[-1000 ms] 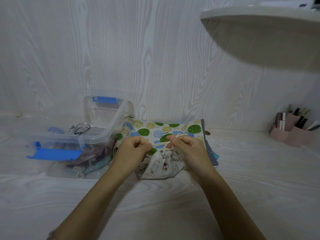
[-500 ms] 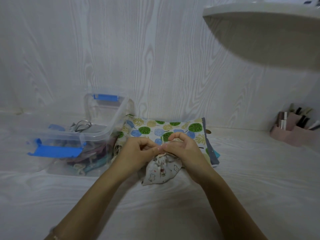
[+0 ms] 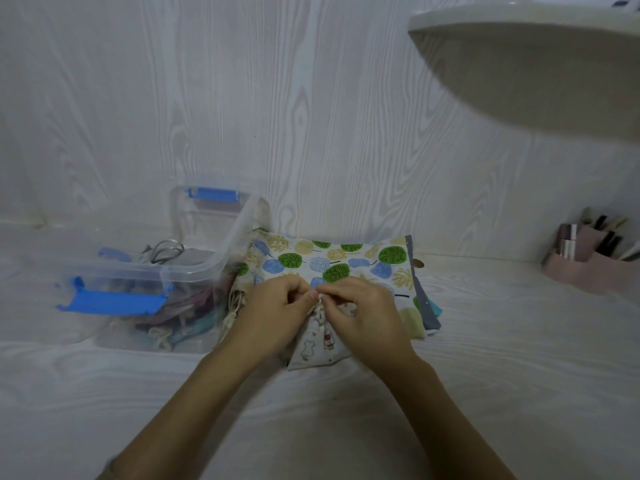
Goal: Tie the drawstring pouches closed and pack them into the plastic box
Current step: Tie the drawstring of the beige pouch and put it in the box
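A small white pouch point(image 3: 313, 348) with cartoon prints lies on the table between my hands, its mouth gathered tight. My left hand point(image 3: 273, 315) and my right hand point(image 3: 360, 313) meet above that mouth, and each pinches the cream drawstring point(image 3: 320, 299) there. Behind them lies a stack of flat pouches point(image 3: 329, 259), the top one printed with green and blue trees. The clear plastic box point(image 3: 194, 271) with blue latches stands to the left and holds several tied pouches.
The box lid with a blue latch point(image 3: 107, 301) leans at the box's front left. A pink organiser point(image 3: 588, 258) with cosmetics sits at the far right. A white lamp shade point(image 3: 530, 60) overhangs the upper right. A wood-grain wall rises close behind.
My hands, first apart pulling the strings taut, have come together over the pouch's mouth, which has drawn from half open to tightly gathered.
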The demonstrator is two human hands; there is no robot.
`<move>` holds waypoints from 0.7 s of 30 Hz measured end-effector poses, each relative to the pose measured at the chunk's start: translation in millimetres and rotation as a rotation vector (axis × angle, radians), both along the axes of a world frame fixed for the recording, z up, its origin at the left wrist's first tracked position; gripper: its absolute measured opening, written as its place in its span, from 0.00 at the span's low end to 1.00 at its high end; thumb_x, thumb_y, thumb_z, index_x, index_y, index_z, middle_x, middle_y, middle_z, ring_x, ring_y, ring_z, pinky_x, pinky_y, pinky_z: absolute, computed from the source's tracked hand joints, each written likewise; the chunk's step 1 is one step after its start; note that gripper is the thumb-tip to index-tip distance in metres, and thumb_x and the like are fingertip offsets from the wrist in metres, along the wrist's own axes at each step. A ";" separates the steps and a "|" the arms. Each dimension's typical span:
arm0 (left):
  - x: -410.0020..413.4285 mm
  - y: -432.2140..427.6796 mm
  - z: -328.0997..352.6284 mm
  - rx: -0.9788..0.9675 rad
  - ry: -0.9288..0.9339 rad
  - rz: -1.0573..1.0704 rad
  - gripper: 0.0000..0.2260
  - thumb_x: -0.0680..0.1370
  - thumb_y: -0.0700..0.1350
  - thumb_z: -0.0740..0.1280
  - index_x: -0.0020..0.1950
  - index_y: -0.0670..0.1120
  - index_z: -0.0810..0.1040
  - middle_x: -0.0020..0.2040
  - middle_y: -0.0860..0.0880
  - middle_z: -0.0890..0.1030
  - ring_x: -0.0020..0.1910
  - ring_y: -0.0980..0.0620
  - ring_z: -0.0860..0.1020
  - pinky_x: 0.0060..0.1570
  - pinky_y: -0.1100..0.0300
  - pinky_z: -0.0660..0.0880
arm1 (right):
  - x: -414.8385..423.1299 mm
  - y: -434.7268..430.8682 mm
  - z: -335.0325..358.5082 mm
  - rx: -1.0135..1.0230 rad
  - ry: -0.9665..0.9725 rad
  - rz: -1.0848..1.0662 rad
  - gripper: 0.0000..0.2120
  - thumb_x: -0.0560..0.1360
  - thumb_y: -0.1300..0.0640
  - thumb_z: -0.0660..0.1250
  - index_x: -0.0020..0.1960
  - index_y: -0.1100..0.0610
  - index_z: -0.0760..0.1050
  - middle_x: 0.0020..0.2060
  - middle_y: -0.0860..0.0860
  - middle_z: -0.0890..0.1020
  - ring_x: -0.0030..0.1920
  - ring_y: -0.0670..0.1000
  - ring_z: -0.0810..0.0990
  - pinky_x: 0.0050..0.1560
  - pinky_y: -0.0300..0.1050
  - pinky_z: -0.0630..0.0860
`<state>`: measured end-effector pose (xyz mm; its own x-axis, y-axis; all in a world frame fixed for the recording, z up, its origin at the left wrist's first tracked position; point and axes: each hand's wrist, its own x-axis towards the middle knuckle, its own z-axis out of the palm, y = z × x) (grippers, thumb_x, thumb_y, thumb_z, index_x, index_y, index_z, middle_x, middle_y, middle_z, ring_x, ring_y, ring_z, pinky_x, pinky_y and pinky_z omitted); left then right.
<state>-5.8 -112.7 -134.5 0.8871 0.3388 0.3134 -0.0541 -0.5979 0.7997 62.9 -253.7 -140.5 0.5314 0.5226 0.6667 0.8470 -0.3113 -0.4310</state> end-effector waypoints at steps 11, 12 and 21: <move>-2.4 -1.5 4.6 0.230 -0.015 -0.062 0.07 0.78 0.49 0.65 0.42 0.48 0.77 0.37 0.53 0.78 0.37 0.58 0.75 0.38 0.63 0.70 | 2.5 -3.1 9.0 -0.030 0.565 0.027 0.06 0.77 0.58 0.67 0.43 0.57 0.81 0.43 0.52 0.75 0.43 0.44 0.74 0.46 0.32 0.69; -2.4 -2.1 4.6 0.247 -0.032 -0.054 0.07 0.78 0.48 0.65 0.42 0.49 0.77 0.38 0.54 0.78 0.38 0.59 0.75 0.39 0.63 0.71 | 3.4 -2.8 9.2 -0.002 0.633 0.027 0.07 0.76 0.58 0.67 0.41 0.58 0.81 0.44 0.52 0.76 0.44 0.44 0.75 0.48 0.35 0.69; 2.2 -3.9 5.3 0.249 -0.157 -0.054 0.06 0.78 0.45 0.66 0.43 0.47 0.78 0.38 0.55 0.78 0.39 0.59 0.75 0.38 0.66 0.70 | 11.8 -7.6 14.4 0.353 1.421 0.489 0.22 0.72 0.61 0.67 0.60 0.76 0.72 0.55 0.68 0.79 0.58 0.61 0.79 0.67 0.56 0.72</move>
